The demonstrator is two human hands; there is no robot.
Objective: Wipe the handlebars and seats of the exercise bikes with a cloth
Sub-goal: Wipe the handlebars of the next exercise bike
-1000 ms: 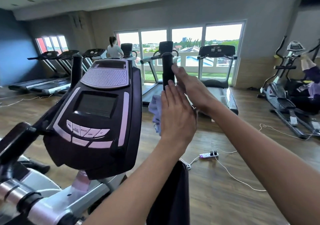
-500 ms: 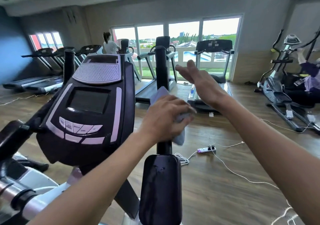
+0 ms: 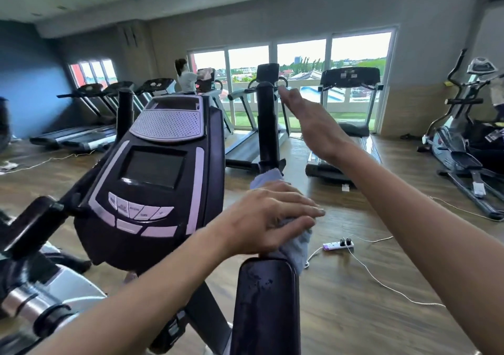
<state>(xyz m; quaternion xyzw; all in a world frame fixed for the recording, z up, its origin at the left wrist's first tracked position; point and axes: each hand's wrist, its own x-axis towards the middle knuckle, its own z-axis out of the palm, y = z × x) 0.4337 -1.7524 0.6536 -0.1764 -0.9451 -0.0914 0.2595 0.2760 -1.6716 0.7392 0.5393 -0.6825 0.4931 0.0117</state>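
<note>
In a gym, the left hand (image 3: 268, 215) presses a cloth (image 3: 296, 248) around the upright handlebar (image 3: 268, 125).

Console (image 3: 152, 188) buttons carry lettering — too blurred to read.
</note>
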